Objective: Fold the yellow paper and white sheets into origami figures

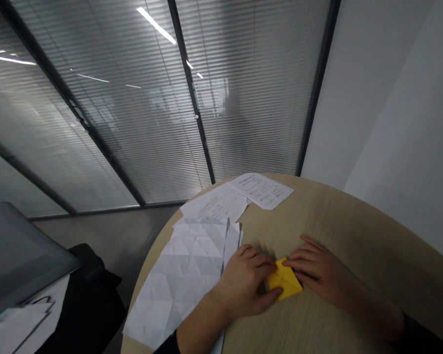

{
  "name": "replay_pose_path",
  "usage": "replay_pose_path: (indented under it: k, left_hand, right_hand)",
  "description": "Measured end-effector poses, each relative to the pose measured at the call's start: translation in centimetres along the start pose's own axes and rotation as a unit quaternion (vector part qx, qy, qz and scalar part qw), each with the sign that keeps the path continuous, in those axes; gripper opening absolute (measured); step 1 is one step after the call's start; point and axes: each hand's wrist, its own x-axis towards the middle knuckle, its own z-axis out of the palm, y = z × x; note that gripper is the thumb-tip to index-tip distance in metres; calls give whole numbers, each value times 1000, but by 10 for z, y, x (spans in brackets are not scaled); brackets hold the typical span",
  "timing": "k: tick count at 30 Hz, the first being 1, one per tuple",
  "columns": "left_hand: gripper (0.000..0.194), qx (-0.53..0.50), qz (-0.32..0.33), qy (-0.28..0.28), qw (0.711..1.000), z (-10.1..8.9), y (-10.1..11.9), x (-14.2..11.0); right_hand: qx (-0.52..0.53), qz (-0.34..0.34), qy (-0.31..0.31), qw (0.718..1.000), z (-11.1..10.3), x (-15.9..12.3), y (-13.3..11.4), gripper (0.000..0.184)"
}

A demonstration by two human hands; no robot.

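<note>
While holding folded yellow paper [290, 284] between thumb and fingers of the left hand [243, 282], touches its right side with fingertips of the right hand [328, 273]; cannot tell whether pinching there. Lies right of creased white sheets [192, 268], well in from the curved far edge of the table [317, 216]. Probably pressing a fold; next calls for steady, even pressure. Looks small, roughly square, faintly lined.

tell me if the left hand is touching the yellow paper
Touching: the head view shows the left hand with its thumb resting against the yellow paper, no gap between them.
</note>
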Motion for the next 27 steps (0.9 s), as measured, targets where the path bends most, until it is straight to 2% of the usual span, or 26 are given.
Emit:
replay_pose_path:
  k: [4,8,12,16,18,21,24,27]
  left_hand:
    - [32,-4,0,-9,1000,-1,0,0]
    - [29,-4,19,-5,1000,-2,1,0]
    - [24,-15,36,7,999,-2,2,0]
    - [29,-20,43,24,999,-1,0,-1]
    - [22,-5,33,30,999,0,-1,-1]
    - [24,0,2,59,998,0,-2,-2]
    - [21,-32,-45,96,994,1,-3,-2]
    - [15,-59,-83,99,990,4,-4,-3]
  right_hand:
    - [-18,-6,23,1000,-3,2,-4,33]
    - [-17,-15,17,1000,-4,4,-7,29]
    - [-7,4,20,1000,-3,4,-8,32]
    - [1,13,28,1000,-3,5,-10,27]
    - [5,13,36,999,-3,4,-11,23]
    - [8,30,70,997,2,1,-11,18]
    - [18,69,128,989,12,-3,-8,14]
    - [39,110,132,984,20,-5,-4,15]
